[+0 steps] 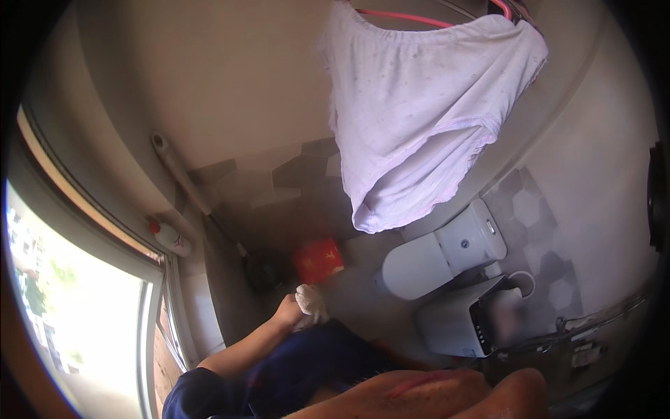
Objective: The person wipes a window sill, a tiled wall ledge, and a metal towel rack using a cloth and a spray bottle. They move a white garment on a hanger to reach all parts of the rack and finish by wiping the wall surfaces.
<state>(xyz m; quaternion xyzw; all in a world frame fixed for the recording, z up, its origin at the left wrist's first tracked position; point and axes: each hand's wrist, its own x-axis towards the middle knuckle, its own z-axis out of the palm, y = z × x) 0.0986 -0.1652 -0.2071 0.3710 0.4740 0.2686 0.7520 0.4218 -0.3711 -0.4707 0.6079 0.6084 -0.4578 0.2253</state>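
Note:
My left hand (289, 311) reaches in from the lower left, closed around a bunched whitish cloth (311, 302). The cloth sticks out of the fist, in front of my navy shirt. My right hand is out of view. Higher up, pale lilac underpants (419, 99) with a small print hang close to the camera, from a pink hanger (405, 18). They hide part of the wall behind.
A white toilet (419, 267) with its lid down stands right of centre, beside a grey top-loading washing machine (455, 324). A red container (318, 260) is on the floor. At left are a bright window (78, 293), a white bottle with a red cap (171, 238) and a pale pipe (180, 173).

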